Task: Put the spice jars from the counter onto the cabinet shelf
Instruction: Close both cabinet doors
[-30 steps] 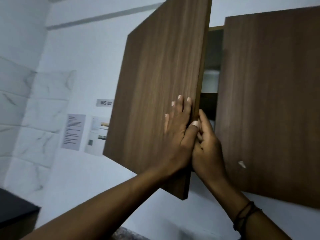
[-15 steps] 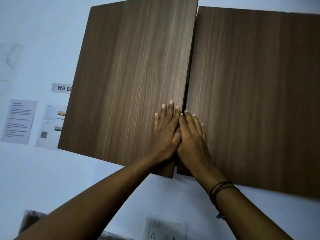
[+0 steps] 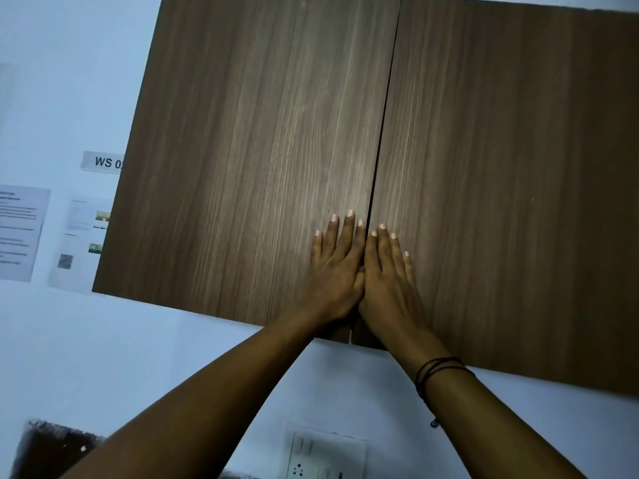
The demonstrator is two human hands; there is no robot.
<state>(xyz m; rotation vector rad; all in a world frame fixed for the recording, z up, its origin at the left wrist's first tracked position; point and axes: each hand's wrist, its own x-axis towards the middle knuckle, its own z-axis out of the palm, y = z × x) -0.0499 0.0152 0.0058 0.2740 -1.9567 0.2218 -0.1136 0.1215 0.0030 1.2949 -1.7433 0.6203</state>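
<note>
doors: left door (image 3: 249,160) now flush with right door (image 3: 511,188), only a thin seam between; a second ago it stood ajar | left hand (image 3: 337,271): flat, fingers spread, pressing left door beside seam | right hand (image 3: 389,278): flat on right door, touching left hand | jars: not visible, cabinet closed | socket (image 3: 325,456) below doors

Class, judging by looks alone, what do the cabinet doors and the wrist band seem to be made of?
Cabinet doors: probably wood-grain laminate or veneer on board; straight brown grain, flat matte faces, no handles visible. Wrist band: seemingly thin dark cord or thread, looped several times round the right wrist.
</note>
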